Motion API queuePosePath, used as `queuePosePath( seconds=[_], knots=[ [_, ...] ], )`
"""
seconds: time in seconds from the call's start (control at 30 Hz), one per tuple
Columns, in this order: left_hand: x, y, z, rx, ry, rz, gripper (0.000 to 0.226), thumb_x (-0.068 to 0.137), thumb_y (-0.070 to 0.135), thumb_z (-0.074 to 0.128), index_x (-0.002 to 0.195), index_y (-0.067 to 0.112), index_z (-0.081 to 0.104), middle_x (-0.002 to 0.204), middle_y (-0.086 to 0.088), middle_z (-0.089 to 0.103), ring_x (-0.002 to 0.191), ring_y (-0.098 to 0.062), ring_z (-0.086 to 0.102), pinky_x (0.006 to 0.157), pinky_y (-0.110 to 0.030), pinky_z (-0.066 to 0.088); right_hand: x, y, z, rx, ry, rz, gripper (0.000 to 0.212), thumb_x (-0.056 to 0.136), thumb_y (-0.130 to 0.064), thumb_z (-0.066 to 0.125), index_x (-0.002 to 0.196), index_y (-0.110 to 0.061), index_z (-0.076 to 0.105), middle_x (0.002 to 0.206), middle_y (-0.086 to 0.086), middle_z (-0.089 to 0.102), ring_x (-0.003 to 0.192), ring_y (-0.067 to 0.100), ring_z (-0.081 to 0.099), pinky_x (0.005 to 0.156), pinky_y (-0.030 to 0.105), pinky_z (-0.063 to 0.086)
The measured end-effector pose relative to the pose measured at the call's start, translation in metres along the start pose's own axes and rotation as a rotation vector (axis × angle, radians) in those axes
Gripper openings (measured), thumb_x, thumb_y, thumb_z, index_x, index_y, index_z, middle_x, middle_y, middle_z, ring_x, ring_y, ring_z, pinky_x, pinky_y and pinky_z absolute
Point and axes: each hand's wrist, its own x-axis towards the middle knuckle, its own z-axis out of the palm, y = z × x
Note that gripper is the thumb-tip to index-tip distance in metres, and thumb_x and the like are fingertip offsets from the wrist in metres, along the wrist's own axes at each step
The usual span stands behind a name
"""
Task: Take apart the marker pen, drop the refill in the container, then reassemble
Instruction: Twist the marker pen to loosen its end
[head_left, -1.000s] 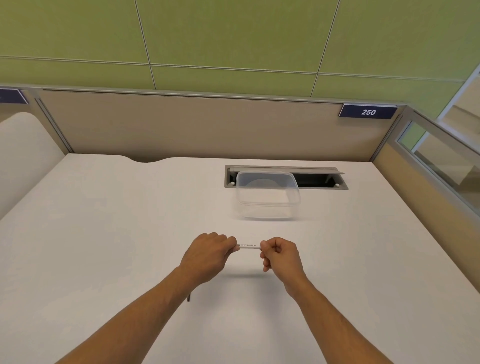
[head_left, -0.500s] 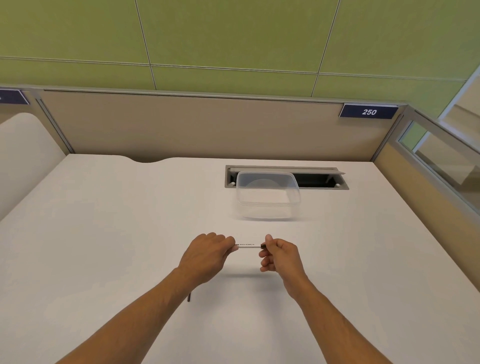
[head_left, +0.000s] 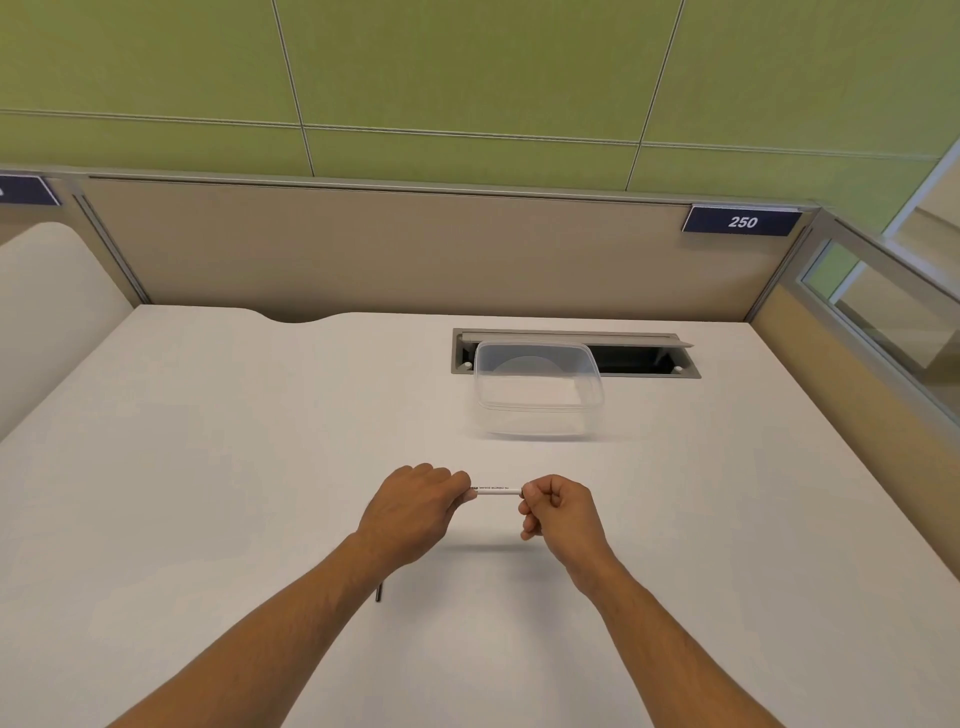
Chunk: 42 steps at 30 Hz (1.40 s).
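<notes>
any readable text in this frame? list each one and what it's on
"250": white digits on the dark blue plate at the top right of the partition.
Dark blue plate at the far left edge: cut off by the frame, nothing readable.
Small dark print along the white marker pen held between the left hand and right hand: too small to read.

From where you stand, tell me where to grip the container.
Grip the container by its near rim, coming from the front: it stands upright and open-topped beyond the hands, its far side over the desk's cable slot, and the rim lip gives fingers purchase.
</notes>
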Motion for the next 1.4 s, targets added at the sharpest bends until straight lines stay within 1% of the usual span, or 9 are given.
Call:
queuePosePath(
  seconds=[0.13,0.27,0.47,0.57,0.73,1.0,1.07,1.23,1.4],
  knots=[
    [0.0,-0.0004,0.0006,0.003,-0.002,0.004,0.043,0.097,0.044,0.021,0.08,0.019,0.051,0.061,0.0,0.052,0.053,-0.025,0.044,0.049,-0.032,0.032,0.0004,0.0011,-0.0002,0.039,-0.008,-0.009,0.012,0.095,-0.009,0.059,0.087,-0.007,0.068,0.07,0.004,0.069,0.057,0.015,0.062,0.067,0.038,0.061],
    [-0.0004,-0.0004,0.0003,0.005,0.0,-0.001,0.042,0.097,0.044,0.023,0.078,0.018,0.051,0.06,0.0,0.052,0.052,-0.025,0.043,0.049,-0.031,0.031,-0.0001,0.0001,-0.0004,0.099,-0.012,0.018,0.01,0.093,-0.009,0.061,0.089,-0.006,0.07,0.072,0.007,0.07,0.058,0.017,0.063,0.064,0.034,0.06],
    [-0.0001,0.0019,0.0005,-0.009,-0.022,-0.008,0.029,0.098,0.036,0.042,0.08,0.017,0.052,0.062,-0.002,0.053,0.054,-0.026,0.045,0.05,-0.033,0.033,0.0005,-0.0024,-0.0002,0.116,0.005,0.106,0.035,0.096,-0.036,0.06,0.083,-0.005,0.071,0.064,0.003,0.068,0.054,0.018,0.062,0.059,0.035,0.059],
    [0.0018,0.003,-0.0016,0.01,-0.024,0.0,0.028,0.098,0.036,0.044,0.079,0.016,0.052,0.06,-0.002,0.052,0.053,-0.026,0.044,0.049,-0.032,0.03,0.0014,-0.002,0.0004,0.061,0.009,0.135,0.041,0.096,-0.041,0.058,0.077,-0.006,0.069,0.059,0.001,0.066,0.05,0.016,0.06,0.054,0.033,0.057],
    [0.0018,0.0027,-0.0011,0.025,-0.025,0.013,0.029,0.098,0.037,0.043,0.079,0.017,0.052,0.06,-0.001,0.053,0.053,-0.026,0.043,0.05,-0.03,0.027,0.0016,-0.0016,-0.0001,0.015,-0.005,0.076,0.03,0.097,-0.03,0.06,0.076,-0.009,0.067,0.064,0.003,0.066,0.05,0.013,0.058,0.054,0.029,0.055],
    [0.0001,0.0009,0.0009,0.003,-0.021,-0.002,0.045,0.097,0.045,0.021,0.08,0.017,0.052,0.061,0.0,0.052,0.054,-0.025,0.044,0.049,-0.032,0.034,0.0014,0.0017,-0.0011,0.093,-0.04,0.038,0.01,0.095,-0.012,0.061,0.091,-0.004,0.066,0.074,0.008,0.068,0.058,0.015,0.063,0.063,0.032,0.059],
    [0.0002,0.0003,0.0009,0.001,-0.015,-0.004,0.045,0.097,0.046,0.02,0.081,0.017,0.052,0.062,0.0,0.053,0.054,-0.025,0.044,0.049,-0.032,0.034,0.0011,0.0013,-0.0004,0.129,-0.042,0.054,0.013,0.095,-0.016,0.063,0.092,-0.004,0.067,0.075,0.009,0.068,0.058,0.016,0.063,0.063,0.033,0.06],
    [0.0013,0.0005,0.0009,0.003,0.002,-0.002,0.04,0.097,0.042,0.027,0.08,0.017,0.052,0.062,-0.001,0.053,0.054,-0.026,0.044,0.049,-0.031,0.03,0.002,-0.001,0.0024,0.107,0.025,0.121,0.039,0.094,-0.042,0.061,0.084,-0.005,0.069,0.064,0.001,0.068,0.054,0.016,0.062,0.058,0.032,0.059],
    [0.0015,0.0012,-0.0004,0.001,0.013,-0.001,0.042,0.097,0.043,0.025,0.079,0.017,0.052,0.061,0.0,0.052,0.053,-0.025,0.044,0.049,-0.031,0.032,0.0012,-0.0023,0.0017,0.062,-0.008,0.11,0.04,0.095,-0.041,0.06,0.074,-0.007,0.067,0.06,0.001,0.065,0.049,0.015,0.059,0.053,0.031,0.056]
  ],
)
